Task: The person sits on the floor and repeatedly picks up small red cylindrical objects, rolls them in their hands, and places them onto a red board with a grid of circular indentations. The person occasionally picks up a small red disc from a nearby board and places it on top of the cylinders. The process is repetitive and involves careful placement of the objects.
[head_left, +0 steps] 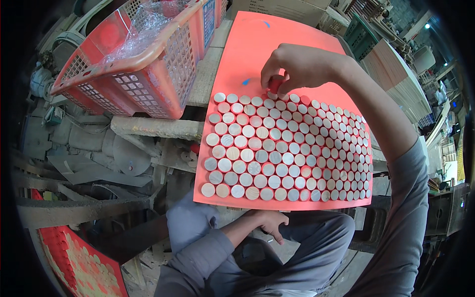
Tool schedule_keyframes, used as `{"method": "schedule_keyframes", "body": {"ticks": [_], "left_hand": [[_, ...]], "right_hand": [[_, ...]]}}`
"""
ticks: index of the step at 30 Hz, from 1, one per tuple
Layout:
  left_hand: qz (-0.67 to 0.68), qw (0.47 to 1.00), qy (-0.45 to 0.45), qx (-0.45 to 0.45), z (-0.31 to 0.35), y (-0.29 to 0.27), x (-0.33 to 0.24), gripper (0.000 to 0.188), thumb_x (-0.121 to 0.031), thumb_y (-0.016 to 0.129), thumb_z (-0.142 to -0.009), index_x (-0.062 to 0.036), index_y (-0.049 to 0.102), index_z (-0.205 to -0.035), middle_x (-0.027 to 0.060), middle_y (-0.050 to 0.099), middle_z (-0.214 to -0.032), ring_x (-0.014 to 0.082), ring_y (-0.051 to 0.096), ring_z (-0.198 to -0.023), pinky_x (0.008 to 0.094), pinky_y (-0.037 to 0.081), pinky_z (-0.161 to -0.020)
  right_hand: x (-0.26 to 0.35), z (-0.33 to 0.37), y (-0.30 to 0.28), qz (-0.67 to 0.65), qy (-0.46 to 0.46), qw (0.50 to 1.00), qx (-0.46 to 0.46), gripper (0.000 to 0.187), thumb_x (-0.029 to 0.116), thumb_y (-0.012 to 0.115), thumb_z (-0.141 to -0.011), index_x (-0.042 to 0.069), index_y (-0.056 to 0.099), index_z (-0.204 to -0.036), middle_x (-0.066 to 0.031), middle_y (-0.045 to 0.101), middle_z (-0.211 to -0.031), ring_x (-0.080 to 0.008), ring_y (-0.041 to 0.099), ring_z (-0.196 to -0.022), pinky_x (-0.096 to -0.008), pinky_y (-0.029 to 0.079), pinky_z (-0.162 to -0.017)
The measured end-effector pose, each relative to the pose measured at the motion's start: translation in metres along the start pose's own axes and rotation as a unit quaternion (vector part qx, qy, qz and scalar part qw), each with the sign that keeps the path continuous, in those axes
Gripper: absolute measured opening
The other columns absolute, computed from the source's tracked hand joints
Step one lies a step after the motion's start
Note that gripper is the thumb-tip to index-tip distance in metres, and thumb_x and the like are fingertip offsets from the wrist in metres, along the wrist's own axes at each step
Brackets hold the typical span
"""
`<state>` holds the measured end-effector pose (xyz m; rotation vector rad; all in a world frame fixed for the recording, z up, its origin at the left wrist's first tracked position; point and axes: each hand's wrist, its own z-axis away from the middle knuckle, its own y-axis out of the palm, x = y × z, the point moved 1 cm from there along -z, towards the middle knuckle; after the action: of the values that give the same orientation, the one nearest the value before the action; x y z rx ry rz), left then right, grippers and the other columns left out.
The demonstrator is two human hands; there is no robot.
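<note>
A flat red board [287,42] lies before me, its near part covered by close rows of short round wooden pieces [255,168] with pale tops and red sides. At the far edge of these rows, my right hand [302,64] pinches a red round piece [275,85] between thumb and fingers, just over the board. Whether that piece touches the board I cannot tell. My left hand [269,223] hangs over my lap below the board's near edge, fingers loosely apart and holding nothing.
An orange plastic crate [153,81] with clear plastic wrap [141,32] stands left of the board on a wooden bench [158,127]. Behind the board is a cardboard box [282,11]. Stacked panels [396,79] stand at right. Another red board with pale rounds [89,262] leans at lower left.
</note>
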<state>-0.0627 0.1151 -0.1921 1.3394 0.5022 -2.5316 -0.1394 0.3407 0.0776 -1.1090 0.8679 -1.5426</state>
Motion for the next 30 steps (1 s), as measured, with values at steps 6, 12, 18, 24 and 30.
{"method": "schedule_keyframes", "body": {"ticks": [6, 12, 18, 24, 30], "left_hand": [[-0.001, 1.0, -0.002, -0.002, 0.002, -0.002, -0.003, 0.1, -0.055, 0.081, -0.065, -0.0061, 0.038, -0.141, 0.0178, 0.058, -0.123, 0.027, 0.062, -0.102, 0.0371, 0.052, -0.082], [-0.005, 1.0, -0.004, -0.006, 0.003, -0.001, -0.002, 0.1, -0.054, 0.081, -0.064, -0.006, 0.039, -0.141, 0.0166, 0.058, -0.123, 0.0272, 0.061, -0.104, 0.0373, 0.051, -0.084], [-0.005, 1.0, -0.005, -0.009, 0.003, -0.001, 0.0, 0.101, -0.055, 0.081, -0.063, -0.0066, 0.039, -0.141, 0.0161, 0.058, -0.123, 0.028, 0.06, -0.106, 0.0377, 0.05, -0.086], [-0.006, 1.0, -0.005, -0.016, 0.006, -0.001, -0.001, 0.1, -0.055, 0.081, -0.064, -0.007, 0.04, -0.141, 0.0158, 0.058, -0.123, 0.0282, 0.061, -0.106, 0.0378, 0.05, -0.086], [-0.001, 1.0, -0.011, -0.028, 0.011, -0.002, -0.003, 0.095, -0.059, 0.079, -0.062, -0.0071, 0.048, -0.135, 0.0157, 0.061, -0.121, 0.031, 0.056, -0.116, 0.042, 0.045, -0.095]], "right_hand": [[-0.001, -0.014, 0.003, -0.002, 0.018, 0.999, -0.038, 0.022, 0.005, 0.073, -0.072, 0.001, 0.07, -0.094, -0.0084, 0.067, -0.085, -0.0214, 0.064, -0.082, -0.0352, 0.054, -0.075], [0.004, -0.018, 0.007, -0.008, 0.012, 1.0, 0.012, 0.026, 0.004, 0.07, -0.073, 0.001, 0.07, -0.098, -0.0101, 0.066, -0.095, -0.0213, 0.064, -0.088, -0.035, 0.054, -0.077], [0.004, -0.013, 0.001, -0.037, -0.015, 0.999, 0.004, 0.026, 0.001, 0.067, -0.074, -0.001, 0.069, -0.1, -0.0109, 0.069, -0.096, -0.0213, 0.067, -0.091, -0.0355, 0.056, -0.077], [-0.002, -0.027, 0.006, -0.025, -0.023, 0.998, -0.061, 0.019, 0.0, 0.066, -0.076, -0.002, 0.069, -0.095, -0.0105, 0.071, -0.092, -0.0213, 0.068, -0.088, -0.035, 0.056, -0.076], [0.002, -0.035, 0.009, -0.029, -0.012, 0.999, -0.018, 0.019, 0.01, 0.066, -0.081, 0.002, 0.071, -0.098, -0.0091, 0.071, -0.095, -0.0216, 0.067, -0.091, -0.0353, 0.054, -0.08]]}}
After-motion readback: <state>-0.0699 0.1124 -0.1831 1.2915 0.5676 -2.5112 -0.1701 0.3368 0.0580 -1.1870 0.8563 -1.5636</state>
